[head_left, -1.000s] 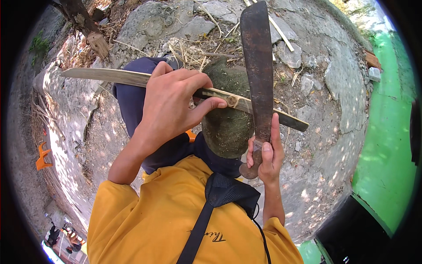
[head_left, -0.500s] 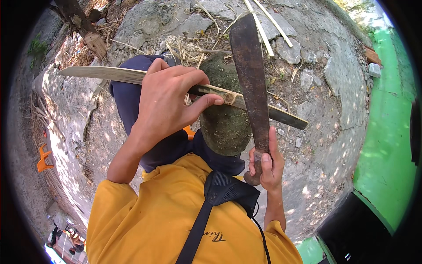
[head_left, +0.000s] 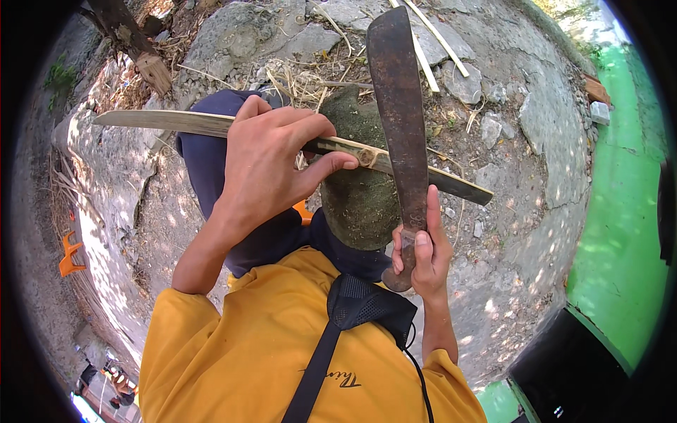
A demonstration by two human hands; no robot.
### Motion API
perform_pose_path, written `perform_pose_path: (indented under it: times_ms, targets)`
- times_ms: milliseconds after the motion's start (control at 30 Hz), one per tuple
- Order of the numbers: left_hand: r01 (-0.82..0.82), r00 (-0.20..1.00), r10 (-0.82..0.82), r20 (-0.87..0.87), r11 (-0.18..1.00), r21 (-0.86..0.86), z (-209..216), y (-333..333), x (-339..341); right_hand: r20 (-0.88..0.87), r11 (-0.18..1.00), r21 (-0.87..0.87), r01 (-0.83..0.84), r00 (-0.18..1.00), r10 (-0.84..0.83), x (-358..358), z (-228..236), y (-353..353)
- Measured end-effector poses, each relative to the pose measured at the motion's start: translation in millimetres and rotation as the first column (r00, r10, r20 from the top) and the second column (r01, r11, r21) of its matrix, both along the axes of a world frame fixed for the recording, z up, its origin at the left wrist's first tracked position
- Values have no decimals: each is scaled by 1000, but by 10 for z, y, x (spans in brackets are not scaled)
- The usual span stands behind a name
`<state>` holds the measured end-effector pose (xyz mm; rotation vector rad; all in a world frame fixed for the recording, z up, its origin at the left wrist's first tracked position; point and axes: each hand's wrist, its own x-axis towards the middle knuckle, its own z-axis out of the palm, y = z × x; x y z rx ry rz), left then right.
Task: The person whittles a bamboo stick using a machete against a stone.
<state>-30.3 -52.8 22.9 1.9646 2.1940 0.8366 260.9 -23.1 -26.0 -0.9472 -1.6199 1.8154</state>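
Note:
My left hand (head_left: 271, 151) is closed round a split bamboo strip (head_left: 166, 121), its thumb pressed on the near edge just left of a node. The strip runs crosswise over my legs, from far left to a dark right end. In my right hand (head_left: 431, 257) is the handle of a dark, rusty machete (head_left: 398, 99), index finger stretched along the base of the blade. Upright in the picture, the blade crosses over the strip right of the node; whether they touch I cannot tell. Below the strip is a mossy grey-green surface (head_left: 360, 204), between my knees.
Pale thin strips (head_left: 437, 35) lie on the broken concrete beyond the blade, with fibre shavings (head_left: 282, 81) scattered nearby. A wooden post (head_left: 134, 49) stands at far left. Orange plastic (head_left: 70, 255) shows at the left, and a green painted surface (head_left: 613, 211) runs along the right.
My right hand and the machete have shifted slightly away from my body, the blade tip now higher in the picture. The left hand and bamboo strip stay nearly in place.

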Motion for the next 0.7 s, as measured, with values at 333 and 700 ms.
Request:
perform_pose_path:
  times_ms: [333,700]
  targets:
    - [13,1000,-13,3,1000,-14,-12,-22,-3,-243,877,-476,-70,968,-54,-306,218,232]
    - [16,1000,-16,8,997,-74,59,-10,-5,185,916,400,-27,981,-52,128,-82,33]
